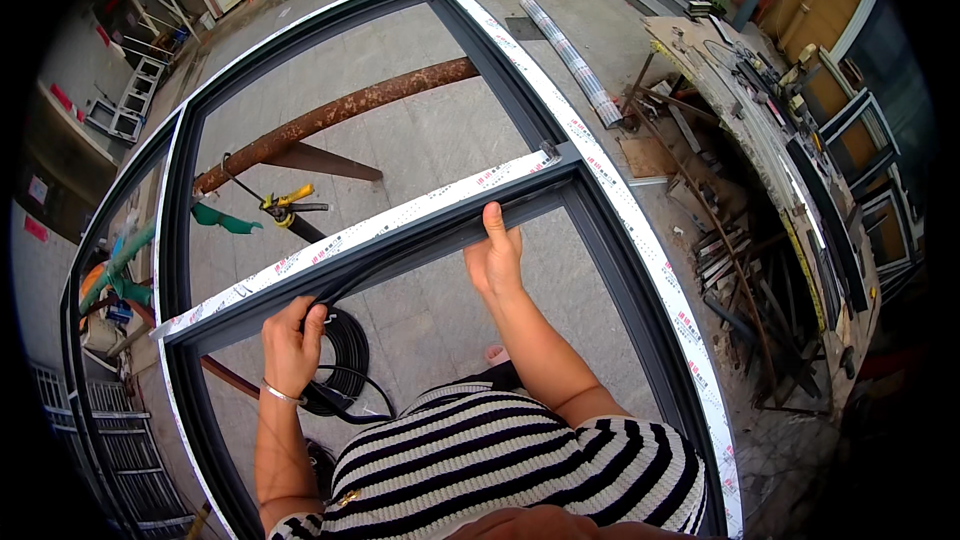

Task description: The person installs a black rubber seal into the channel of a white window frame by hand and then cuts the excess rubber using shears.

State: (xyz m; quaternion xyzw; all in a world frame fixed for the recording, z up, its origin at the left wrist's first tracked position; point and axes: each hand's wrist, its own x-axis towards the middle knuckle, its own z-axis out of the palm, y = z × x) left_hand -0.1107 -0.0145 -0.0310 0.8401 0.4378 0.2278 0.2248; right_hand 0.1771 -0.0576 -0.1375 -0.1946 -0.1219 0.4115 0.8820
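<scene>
A large dark grey window frame [668, 292], its faces covered in white printed film, surrounds me as I stand within one of its openings. Along the inner side of its crossbar [385, 227] runs a thin black rubber strip [372, 270]. My left hand [290, 342] pinches this strip near the bar's left part, fingers closed. Farther right, my right hand [497, 256] has its thumb raised against the strip and the bar's inner edge, its other fingers curled and partly hidden. Below and right of my left hand hangs a coil of the same black strip [350, 352].
A rusty pipe stand [340, 112] supports the frame from beneath; a yellow-handled tool [290, 198] hangs there. At right stands a cluttered workbench [745, 90] with metal offcuts under it. A wrapped roll [570, 60] lies on the concrete floor. Metal ladder-like frames [115, 445] lean at lower left.
</scene>
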